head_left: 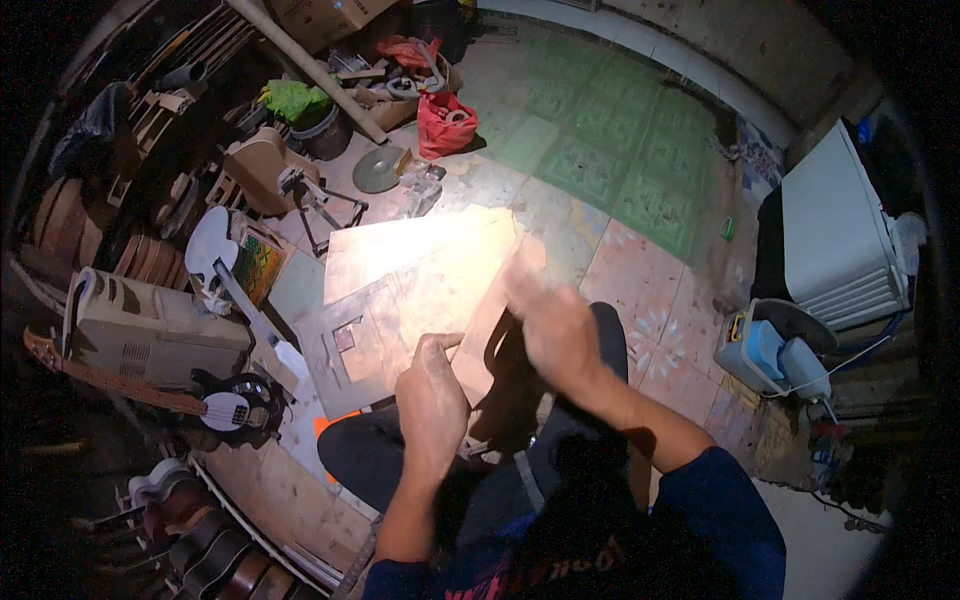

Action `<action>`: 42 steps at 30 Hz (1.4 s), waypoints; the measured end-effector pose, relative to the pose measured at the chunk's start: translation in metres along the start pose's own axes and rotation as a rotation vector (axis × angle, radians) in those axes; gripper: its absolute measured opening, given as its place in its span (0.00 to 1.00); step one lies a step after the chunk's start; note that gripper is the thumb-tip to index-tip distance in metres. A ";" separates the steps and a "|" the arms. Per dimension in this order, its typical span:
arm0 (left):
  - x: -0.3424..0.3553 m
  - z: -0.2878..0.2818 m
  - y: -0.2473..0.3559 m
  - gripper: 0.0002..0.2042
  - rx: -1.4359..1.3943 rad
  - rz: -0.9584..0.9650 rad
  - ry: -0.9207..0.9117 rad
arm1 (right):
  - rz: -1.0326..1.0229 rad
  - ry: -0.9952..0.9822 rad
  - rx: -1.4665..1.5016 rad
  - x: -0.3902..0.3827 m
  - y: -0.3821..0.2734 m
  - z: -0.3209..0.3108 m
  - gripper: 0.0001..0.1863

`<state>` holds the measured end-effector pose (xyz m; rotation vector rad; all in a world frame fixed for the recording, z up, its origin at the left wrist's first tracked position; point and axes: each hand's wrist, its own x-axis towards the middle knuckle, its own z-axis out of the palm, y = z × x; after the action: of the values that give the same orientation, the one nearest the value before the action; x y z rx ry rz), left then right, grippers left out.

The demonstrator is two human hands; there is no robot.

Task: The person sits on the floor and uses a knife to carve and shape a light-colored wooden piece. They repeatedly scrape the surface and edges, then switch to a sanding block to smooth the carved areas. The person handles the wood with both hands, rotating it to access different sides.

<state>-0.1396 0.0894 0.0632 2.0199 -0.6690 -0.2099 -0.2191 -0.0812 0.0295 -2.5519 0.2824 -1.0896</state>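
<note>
Head view: brace firmly with left hand (434,396), fingers clamped on pale piece (484,358) beside them; right hand (556,335) blurs, finger state I cannot tell.

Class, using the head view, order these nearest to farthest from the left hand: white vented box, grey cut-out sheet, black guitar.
1. Grey cut-out sheet: just left of the left hand.
2. Black guitar: farther left.
3. White vented box: far right.
</note>
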 end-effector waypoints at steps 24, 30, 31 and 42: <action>-0.001 -0.003 0.002 0.26 -0.045 -0.086 -0.070 | -0.030 -0.094 0.026 -0.006 -0.008 -0.005 0.22; -0.001 -0.005 0.007 0.26 -0.048 -0.068 -0.072 | 0.127 -0.044 0.028 0.019 0.016 -0.013 0.24; 0.000 -0.005 0.006 0.26 -0.040 -0.077 -0.067 | 0.072 -0.100 0.055 0.009 0.008 -0.004 0.24; 0.003 -0.005 -0.007 0.26 -0.006 0.056 -0.018 | -0.036 -0.123 0.111 -0.011 -0.019 -0.002 0.25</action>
<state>-0.1324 0.0939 0.0604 1.9925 -0.7341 -0.1969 -0.2276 -0.0609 0.0307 -2.5210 0.1411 -0.9296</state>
